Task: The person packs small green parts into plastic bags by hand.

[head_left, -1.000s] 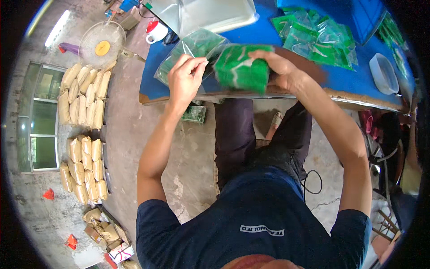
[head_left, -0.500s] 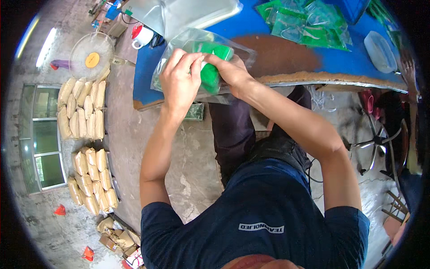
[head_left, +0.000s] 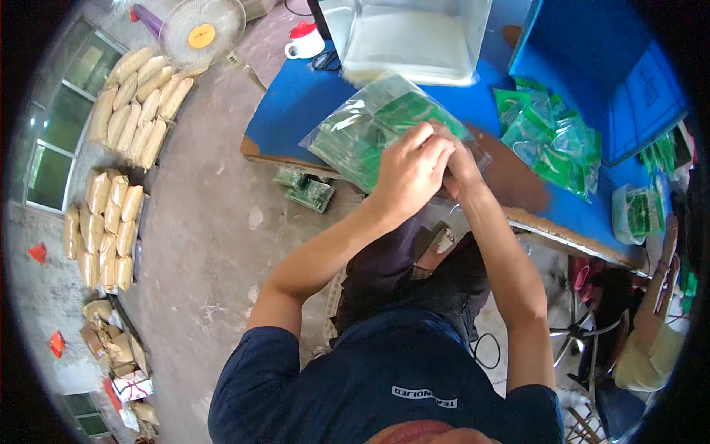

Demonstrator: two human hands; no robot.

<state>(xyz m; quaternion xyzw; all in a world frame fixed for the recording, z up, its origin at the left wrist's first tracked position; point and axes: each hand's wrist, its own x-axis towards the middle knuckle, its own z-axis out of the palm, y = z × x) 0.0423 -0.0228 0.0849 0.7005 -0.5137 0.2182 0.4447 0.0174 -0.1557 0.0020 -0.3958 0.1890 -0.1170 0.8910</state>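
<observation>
Fingers (head_left: 429, 140) of the left hand (head_left: 408, 172) are curling closed over the near edge of a clear plastic bag (head_left: 370, 126), pinching it against the right hand (head_left: 460, 166), which is mostly hidden behind the left. Both hands are meeting at the same spot on the bag's edge; the right hand's fingers are lying under the left hand and how tightly they are closing cannot be told. The clear plastic bag is holding a stack of green packets and is resting tilted on the near left part of a blue surface (head_left: 296, 103), with its far end pointing toward a large translucent white bag (head_left: 410, 37) standing farther back. To the right, a loose pile of green packets (head_left: 551, 137) is lying on the same blue surface, apart from the hands. A white mug with a red lid (head_left: 305, 43) is sitting near the far left corner. Below the surface's edge, a few green packets (head_left: 307, 191) are lying on the concrete floor (head_left: 200, 244). Rows of tan sacks (head_left: 137, 100) are lying along the floor at the left.
</observation>
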